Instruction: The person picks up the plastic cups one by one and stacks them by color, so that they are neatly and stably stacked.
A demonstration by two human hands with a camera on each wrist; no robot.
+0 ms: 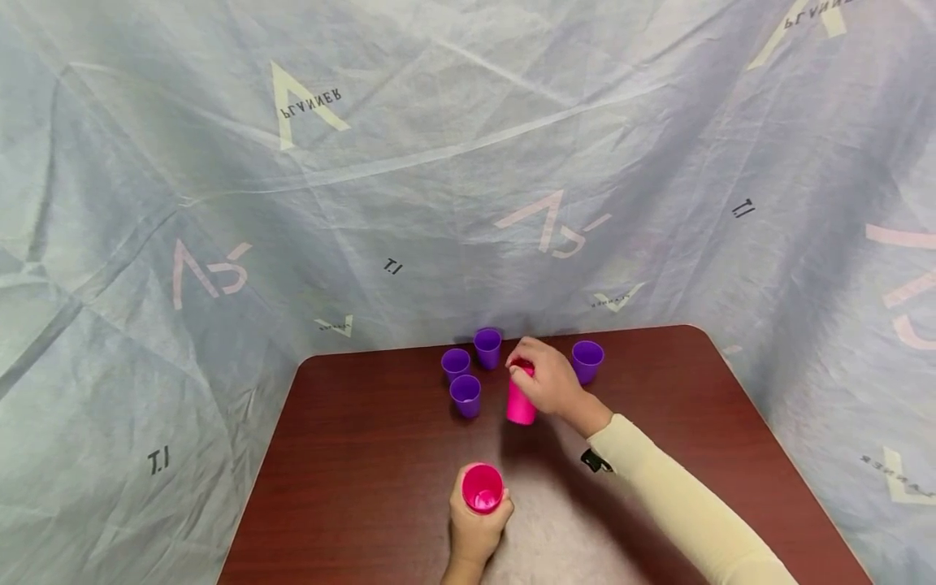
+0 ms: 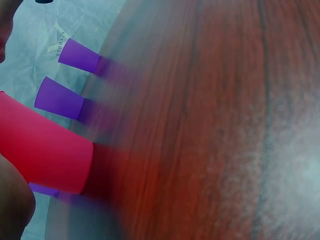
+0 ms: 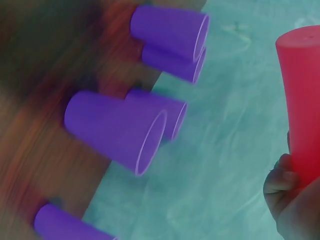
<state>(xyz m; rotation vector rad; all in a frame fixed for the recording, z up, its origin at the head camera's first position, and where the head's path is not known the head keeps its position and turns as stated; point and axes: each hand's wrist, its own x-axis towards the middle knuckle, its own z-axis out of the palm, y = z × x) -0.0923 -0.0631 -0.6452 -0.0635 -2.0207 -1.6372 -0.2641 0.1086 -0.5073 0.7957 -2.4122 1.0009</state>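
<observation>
My left hand [image 1: 477, 520] grips a pink cup [image 1: 483, 488] near the table's front, its open mouth facing up. The left wrist view shows this pink cup [image 2: 45, 145] from the side, with its base close over the wood. Farther back, my right hand [image 1: 544, 378] holds a second pink cup [image 1: 522, 400] by its upper end, fingers at the rim. That cup is tilted, its base toward me. In the right wrist view, the hand [image 3: 285, 187] wraps the lower part of the pink cup [image 3: 305, 100].
Left of the right hand, three purple cups stand upright in a cluster: a front one [image 1: 465, 396], a left one [image 1: 456, 365] and a rear one [image 1: 487, 348]. Another purple cup [image 1: 587, 361] stands behind the right wrist. A grey printed sheet [image 1: 439, 203] hangs behind the brown table [image 1: 351, 455].
</observation>
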